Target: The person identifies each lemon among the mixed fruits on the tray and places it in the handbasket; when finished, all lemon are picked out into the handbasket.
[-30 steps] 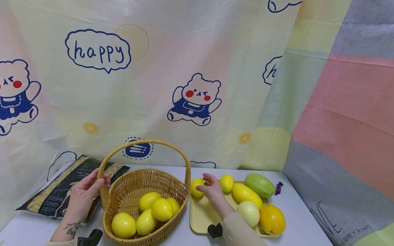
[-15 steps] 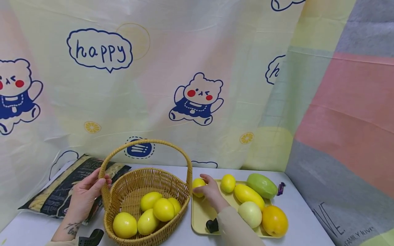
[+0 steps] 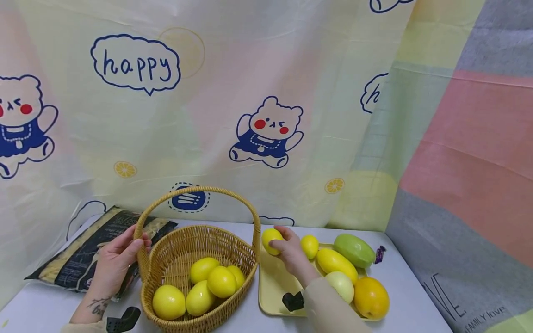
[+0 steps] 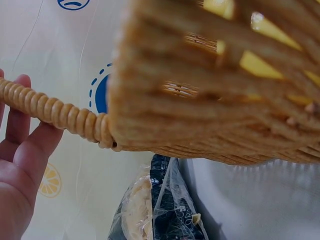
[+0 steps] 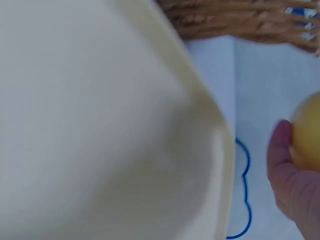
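Your right hand (image 3: 291,252) fingers curl around a small round yellow lemon (image 3: 271,240), lifted above the pale yellow plastic tray (image 3: 272,289) holding six fruits. Your left hand (image 3: 114,263) grips the woven wicker basket (image 3: 195,277) handle; five lemons lie inside.

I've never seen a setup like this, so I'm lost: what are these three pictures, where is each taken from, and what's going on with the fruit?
No machine here: a person wears three cameras. The wide picture comes from the head; the two close-ups come from the wrists. The left hand grips the handle of a wicker basket holding several lemons; the left wrist view shows that handle up close. The right hand holds a lemon in its fingers above a yellow tray; the right wrist view shows the tray's corner. More fruit lies on the tray, including a green fruit and an orange one. A dark packet lies behind the basket.
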Tool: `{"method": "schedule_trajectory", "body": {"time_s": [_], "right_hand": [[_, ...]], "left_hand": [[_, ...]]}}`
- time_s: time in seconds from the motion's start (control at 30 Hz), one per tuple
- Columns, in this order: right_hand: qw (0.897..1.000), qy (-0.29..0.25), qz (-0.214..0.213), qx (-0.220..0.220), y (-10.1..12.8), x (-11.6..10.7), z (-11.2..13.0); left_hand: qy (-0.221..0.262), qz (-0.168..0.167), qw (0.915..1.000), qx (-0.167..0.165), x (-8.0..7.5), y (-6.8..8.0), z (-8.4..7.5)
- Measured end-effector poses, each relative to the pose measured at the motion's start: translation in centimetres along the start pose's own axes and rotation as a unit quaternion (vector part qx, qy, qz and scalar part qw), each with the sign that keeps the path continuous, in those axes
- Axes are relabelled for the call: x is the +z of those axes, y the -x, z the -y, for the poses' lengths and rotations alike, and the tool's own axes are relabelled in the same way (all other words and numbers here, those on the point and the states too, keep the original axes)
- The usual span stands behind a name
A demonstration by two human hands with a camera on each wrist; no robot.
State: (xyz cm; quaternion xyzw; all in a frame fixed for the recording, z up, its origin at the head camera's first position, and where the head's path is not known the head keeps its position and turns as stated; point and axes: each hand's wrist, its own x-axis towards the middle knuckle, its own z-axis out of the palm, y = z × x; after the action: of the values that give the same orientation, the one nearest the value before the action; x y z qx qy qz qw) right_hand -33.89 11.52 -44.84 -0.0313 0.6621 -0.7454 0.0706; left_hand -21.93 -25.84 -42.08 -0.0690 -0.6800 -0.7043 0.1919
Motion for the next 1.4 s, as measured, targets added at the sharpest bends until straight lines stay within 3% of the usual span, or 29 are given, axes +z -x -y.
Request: {"method": "schedule_trajectory", "body": {"time_s": [0.2,0.37,0.5,0.67,0.97,1.13,1.27,1.4], "right_hand": [[0.995,-0.086,0.035,-0.019,1.8,-0.3,2.4],[0.995,-0.075,0.065,-0.031,3.5,-0.8,3.7],[0.990,-0.054,0.120,-0.050,5.0,-1.1,3.7],[0.973,-0.040,0.218,-0.058,6.8,-0.4,3.1],[0.932,-0.015,0.359,-0.043,7.8,3.9,1.8],[0.926,0.032,0.375,-0.029,7.7,5.8,1.6],[0.929,0.067,0.363,-0.025,7.3,6.6,1.5],[0.935,0.065,0.350,-0.015,7.0,7.1,1.4]], "left_hand": [[0.006,-0.001,0.9999,-0.009,0.0,0.0,-0.1],[0.006,-0.005,0.9998,-0.017,0.0,0.0,-0.1],[-0.001,-0.007,0.9996,-0.027,0.1,-0.1,-0.2],[-0.007,-0.003,0.9996,-0.027,0.1,-0.1,-0.2],[0.003,-0.001,0.9994,-0.034,0.0,0.1,-0.2],[-0.006,-0.005,0.9995,-0.030,0.0,0.1,-0.2],[-0.009,-0.006,0.9994,-0.033,0.0,0.2,-0.2],[-0.007,-0.004,0.9995,-0.032,-0.1,0.2,-0.2]]}}
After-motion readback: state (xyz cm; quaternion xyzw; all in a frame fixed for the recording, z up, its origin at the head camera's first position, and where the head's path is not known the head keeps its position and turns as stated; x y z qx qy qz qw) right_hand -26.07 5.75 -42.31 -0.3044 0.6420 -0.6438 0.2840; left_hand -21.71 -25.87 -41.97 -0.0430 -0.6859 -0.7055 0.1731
